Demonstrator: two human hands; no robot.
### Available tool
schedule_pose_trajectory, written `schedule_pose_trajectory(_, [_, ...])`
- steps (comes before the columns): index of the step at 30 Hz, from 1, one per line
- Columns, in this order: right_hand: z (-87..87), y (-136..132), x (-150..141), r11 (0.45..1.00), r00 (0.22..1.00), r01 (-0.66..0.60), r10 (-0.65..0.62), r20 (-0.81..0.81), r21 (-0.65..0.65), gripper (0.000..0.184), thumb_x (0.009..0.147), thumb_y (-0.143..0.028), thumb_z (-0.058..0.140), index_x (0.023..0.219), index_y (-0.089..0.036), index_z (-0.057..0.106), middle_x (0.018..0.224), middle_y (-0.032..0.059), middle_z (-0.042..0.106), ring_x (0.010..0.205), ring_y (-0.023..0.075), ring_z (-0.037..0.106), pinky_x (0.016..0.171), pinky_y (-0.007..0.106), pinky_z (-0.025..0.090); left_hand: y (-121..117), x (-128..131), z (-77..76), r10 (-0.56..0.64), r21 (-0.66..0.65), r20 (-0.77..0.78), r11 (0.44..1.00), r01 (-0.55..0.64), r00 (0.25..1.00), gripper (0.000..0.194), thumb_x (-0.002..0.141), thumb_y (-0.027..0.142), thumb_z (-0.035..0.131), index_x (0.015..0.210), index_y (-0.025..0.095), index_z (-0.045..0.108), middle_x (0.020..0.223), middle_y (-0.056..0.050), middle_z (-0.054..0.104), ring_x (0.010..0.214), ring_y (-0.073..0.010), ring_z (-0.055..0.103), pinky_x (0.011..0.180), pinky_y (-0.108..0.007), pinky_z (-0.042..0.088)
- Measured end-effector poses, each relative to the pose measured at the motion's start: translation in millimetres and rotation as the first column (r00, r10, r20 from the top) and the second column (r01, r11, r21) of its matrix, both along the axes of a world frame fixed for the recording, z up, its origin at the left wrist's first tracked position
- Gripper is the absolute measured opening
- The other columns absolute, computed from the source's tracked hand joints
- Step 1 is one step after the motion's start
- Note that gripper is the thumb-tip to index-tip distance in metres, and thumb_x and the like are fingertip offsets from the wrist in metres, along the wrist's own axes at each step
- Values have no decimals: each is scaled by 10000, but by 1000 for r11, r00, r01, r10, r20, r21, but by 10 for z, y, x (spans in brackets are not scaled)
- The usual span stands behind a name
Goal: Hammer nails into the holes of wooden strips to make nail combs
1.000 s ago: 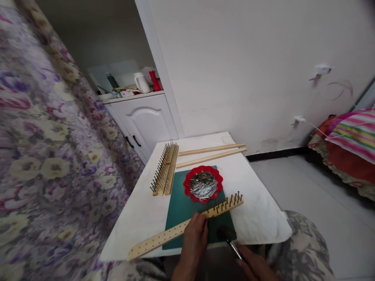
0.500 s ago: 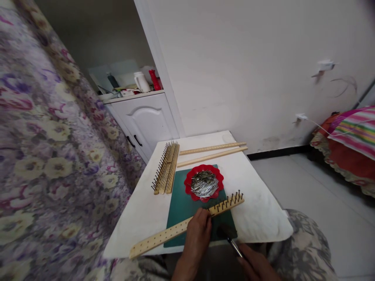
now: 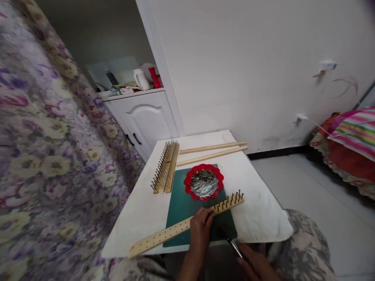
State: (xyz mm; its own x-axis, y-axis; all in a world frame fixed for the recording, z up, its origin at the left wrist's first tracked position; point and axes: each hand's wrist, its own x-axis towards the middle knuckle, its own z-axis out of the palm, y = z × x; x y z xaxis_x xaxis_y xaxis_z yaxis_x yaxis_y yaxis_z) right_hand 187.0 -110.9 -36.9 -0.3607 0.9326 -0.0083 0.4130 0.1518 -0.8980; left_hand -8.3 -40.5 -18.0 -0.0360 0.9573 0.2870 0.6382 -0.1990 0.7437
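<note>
A long wooden strip (image 3: pixel 161 237) with rows of small holes lies aslant over a green mat (image 3: pixel 178 195). Upright nails (image 3: pixel 231 201) fill its right end. My left hand (image 3: pixel 200 226) rests on the strip beside the last of these, its thumb and fingers pinched on a nail that they mostly hide. Low at the mat's near edge, my right hand (image 3: pixel 254 263) grips a hammer (image 3: pixel 235 248) by its shiny metal handle. The dark hammer head is over the mat, below the strip. Behind the strip, a red scalloped bowl (image 3: pixel 188 191) holds many loose nails (image 3: pixel 204 183).
Nail-studded wooden strips (image 3: pixel 166 168) lie side by side at the table's left. Two thin strips (image 3: pixel 212 156) lie at the back. A white cloth (image 3: pixel 258 210) covers the table. A floral curtain (image 3: pixel 58 156) hangs at left; a white cabinet (image 3: pixel 149 121) and wall stand behind.
My left hand has shifted very slightly, its fingers still at the strip by the nails. The hammer and my right hand stay about where they were. The view has tilted a little.
</note>
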Motion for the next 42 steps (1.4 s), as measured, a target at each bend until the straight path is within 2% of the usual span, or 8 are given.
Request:
schedule_pose_trajectory(3, [61,3,11,999,999,-43,44,21,-18,320,878,-360,389,1013,-182,618,734,47,715,637,176,639,665,227,505,17,22,-35,-8,3,-80,1000,9,997,206,864,291,490,788,200,659,760,-33,648,720,-155,611,663,-254,463])
schedule_pose_trajectory(7, [208,6,48,995,998,-57,60,34,-84,338,897,-410,315,897,-200,581,601,8,646,550,172,596,560,230,472,19,52,-64,4,2,-143,1000,-4,990,206,876,274,470,806,198,649,762,-33,628,723,-148,602,670,-251,454])
schedule_pose_trajectory(11, [442,96,52,998,998,30,-27,55,-58,303,893,-429,346,882,-204,549,683,15,638,689,189,612,677,254,466,3,71,-45,19,-4,-157,1000,-20,987,212,882,263,457,786,202,637,756,-28,614,723,-141,590,664,-238,438])
schedule_pose_trajectory(16, [660,288,-27,996,999,-45,46,10,-70,255,920,-374,324,806,-211,484,586,-41,536,600,159,563,603,241,426,-3,62,-22,49,-20,-195,998,-54,980,228,879,245,452,740,193,625,723,-19,594,698,-131,572,633,-229,409])
schedule_pose_trajectory(29, [785,456,-180,993,991,-113,115,67,-40,227,905,-363,323,798,-210,453,580,-19,535,558,185,555,571,289,402,5,63,-20,50,-18,-282,998,-58,958,200,854,205,497,676,178,584,687,0,589,644,-119,553,575,-212,361])
schedule_pose_trajectory(37, [723,429,-187,995,993,-95,97,62,-28,217,913,-347,345,874,-199,499,631,-12,573,579,171,566,572,267,407,30,56,-52,44,-13,-293,999,-50,955,194,853,187,493,689,178,598,694,-9,588,657,-127,564,590,-216,383])
schedule_pose_trajectory(42, [638,286,-76,995,994,-86,90,66,-56,260,922,-383,312,870,-204,493,593,-21,568,578,172,577,584,259,429,-49,-29,-52,1,-3,-261,1000,-2,965,115,850,216,508,820,200,619,775,-17,598,731,-145,580,651,-239,430])
